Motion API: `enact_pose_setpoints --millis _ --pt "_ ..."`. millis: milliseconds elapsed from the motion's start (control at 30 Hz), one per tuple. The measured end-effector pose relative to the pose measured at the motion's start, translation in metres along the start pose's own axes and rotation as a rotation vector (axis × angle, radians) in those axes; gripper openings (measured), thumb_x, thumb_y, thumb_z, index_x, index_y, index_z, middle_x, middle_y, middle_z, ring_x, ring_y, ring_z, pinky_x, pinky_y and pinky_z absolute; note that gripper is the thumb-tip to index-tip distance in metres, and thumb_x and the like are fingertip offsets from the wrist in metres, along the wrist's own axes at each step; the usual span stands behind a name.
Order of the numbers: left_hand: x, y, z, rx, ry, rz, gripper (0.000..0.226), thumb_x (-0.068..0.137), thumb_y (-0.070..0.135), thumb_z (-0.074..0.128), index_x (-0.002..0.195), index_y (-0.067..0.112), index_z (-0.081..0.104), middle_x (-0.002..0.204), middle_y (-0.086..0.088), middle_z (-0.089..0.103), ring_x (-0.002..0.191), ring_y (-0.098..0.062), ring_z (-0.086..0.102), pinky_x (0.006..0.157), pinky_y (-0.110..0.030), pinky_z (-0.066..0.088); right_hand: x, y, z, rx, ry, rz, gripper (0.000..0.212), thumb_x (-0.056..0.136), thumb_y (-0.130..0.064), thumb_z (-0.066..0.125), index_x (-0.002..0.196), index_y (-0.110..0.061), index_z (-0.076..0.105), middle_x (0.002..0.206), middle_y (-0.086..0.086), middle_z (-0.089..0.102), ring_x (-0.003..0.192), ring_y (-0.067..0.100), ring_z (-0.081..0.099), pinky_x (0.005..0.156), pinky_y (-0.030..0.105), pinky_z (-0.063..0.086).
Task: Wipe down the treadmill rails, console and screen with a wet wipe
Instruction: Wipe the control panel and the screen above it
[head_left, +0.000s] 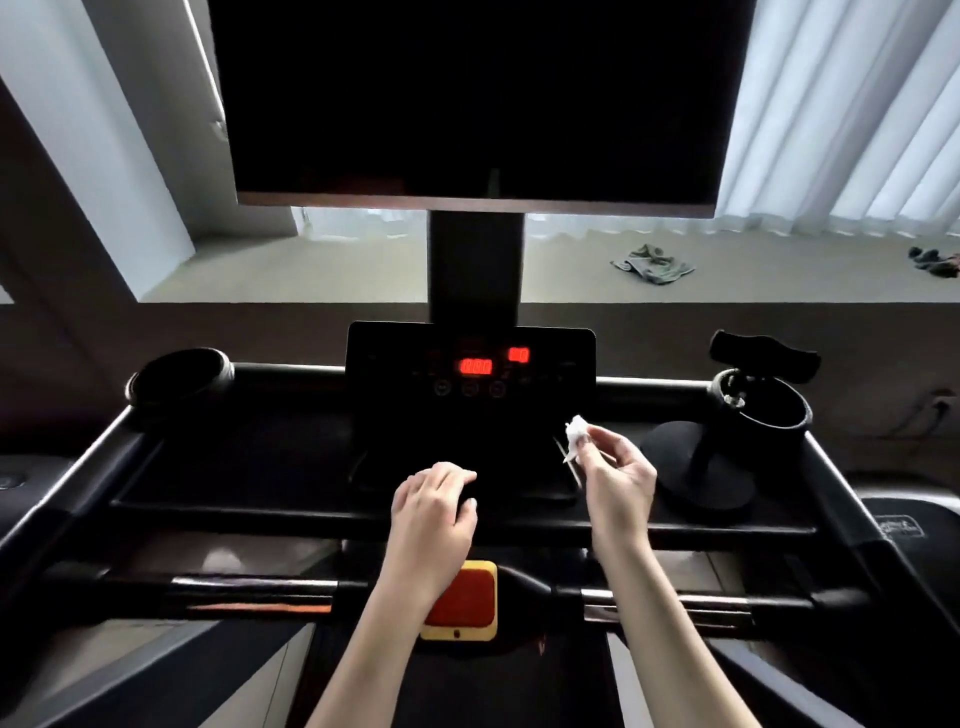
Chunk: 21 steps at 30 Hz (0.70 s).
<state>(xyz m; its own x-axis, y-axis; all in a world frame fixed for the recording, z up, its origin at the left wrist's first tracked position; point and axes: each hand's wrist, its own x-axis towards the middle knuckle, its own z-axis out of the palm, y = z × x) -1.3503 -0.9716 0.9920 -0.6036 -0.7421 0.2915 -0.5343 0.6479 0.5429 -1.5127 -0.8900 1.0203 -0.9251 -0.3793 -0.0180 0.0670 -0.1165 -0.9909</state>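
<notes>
Wipe (575, 434): small, white, crumpled, pinched between thumb and fingertips of right hand (618, 478), which hangs just above the right part of the tray (260, 467) below the console (470, 364). Right fingers (597, 441) are pressed together round the wad, palm turned inward; the wipe touches no surface. Judgement: a bunched grip like this suits small areas such as buttons and edges, and the wipe would need opening out for the broad screen (475, 98). Left hand (434, 501) lies palm down on the middle of the tray, fingers (457, 475) close together and bent over something dark. Too dark to say what it is, or whether the hand grips it or only rests there; probably a brace while the other hand works. Console readouts glow red; screen above is dark, on its post. Left side rail (67, 499) and front handlebar (249, 590) run out of reach of the wipe for now. Red stop button (460, 597) on a yellow base sits under the left wrist, so accidental contact is a risk. Left cup holder (179, 382) and right cup holder (761, 410) flank the console; cloth (652, 265) on the floor beyond. No wet streaks can be made out on any surface, so progress cannot be judged; console is nearest the wipe.
</notes>
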Motion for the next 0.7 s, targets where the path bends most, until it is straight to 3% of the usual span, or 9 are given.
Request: enact_pose_setpoints --millis 133,200,300,400,500,700 --pt "0.014 -0.005 0.020 0.061 -0.069 -0.013 0.033 0.098 0.024 0.051 0.130 0.021 0.057 0.128 0.015 0.052 0.128 -0.004 0.039 0.115 -0.026 0.016 0.025 0.002 0.003 -0.105 0.025 -0.068 0.002 0.086 -0.020 0.074 0.085 -0.021 0.073 0.078 -0.008 0.072 0.079 -0.001 0.067 0.082 0.015 0.050" --pt "0.021 -0.011 0.025 0.094 -0.098 -0.018 0.033 0.098 0.026 0.052 0.130 0.021 0.058 0.126 0.014 0.052 0.127 -0.007 0.041 0.116 -0.030 0.019 0.043 0.001 0.008 -0.198 0.093 -0.196 0.012 0.088 -0.010 0.069 0.084 -0.020 0.072 0.077 -0.015 0.068 0.079 -0.005 0.064 0.083 0.008 0.046" --pt "0.030 -0.027 0.031 0.126 -0.092 0.005 0.029 0.093 0.026 0.060 0.121 0.021 0.064 0.119 0.012 0.054 0.120 -0.013 0.047 0.112 -0.033 0.029 0.066 0.003 0.019 -0.373 0.151 -0.421 0.014 0.088 0.000 0.065 0.090 -0.011 0.074 0.082 -0.014 0.062 0.085 0.006 0.061 0.082 -0.001 0.035" --pt "0.033 -0.037 0.032 0.130 -0.058 0.026 0.031 0.090 0.036 0.054 0.115 0.023 0.066 0.116 0.013 0.054 0.114 -0.011 0.049 0.107 -0.028 0.026 0.074 0.022 0.031 -0.575 0.055 -0.555 0.016 0.085 0.006 0.067 0.095 -0.005 0.075 0.092 -0.001 0.065 0.091 0.019 0.061 0.086 0.001 0.034" --pt "0.034 -0.040 0.035 0.134 -0.023 0.061 0.038 0.086 0.043 0.044 0.109 0.026 0.066 0.111 0.015 0.055 0.109 -0.009 0.050 0.103 -0.029 0.032 0.083 0.034 0.029 -0.722 0.042 -0.685 0.020 0.079 0.008 0.073 0.096 -0.002 0.075 0.093 0.006 0.068 0.089 0.027 0.061 0.084 0.017 0.044" --pt "0.034 -0.043 0.040 0.134 0.013 0.086 0.035 0.085 0.040 0.046 0.107 0.024 0.068 0.110 0.014 0.057 0.108 -0.008 0.050 0.101 -0.031 0.035 0.109 0.029 0.039 -0.657 0.206 -0.680 0.014 0.083 0.007 0.066 0.094 0.003 0.073 0.087 0.010 0.067 0.084 0.031 0.060 0.088 0.009 0.032"
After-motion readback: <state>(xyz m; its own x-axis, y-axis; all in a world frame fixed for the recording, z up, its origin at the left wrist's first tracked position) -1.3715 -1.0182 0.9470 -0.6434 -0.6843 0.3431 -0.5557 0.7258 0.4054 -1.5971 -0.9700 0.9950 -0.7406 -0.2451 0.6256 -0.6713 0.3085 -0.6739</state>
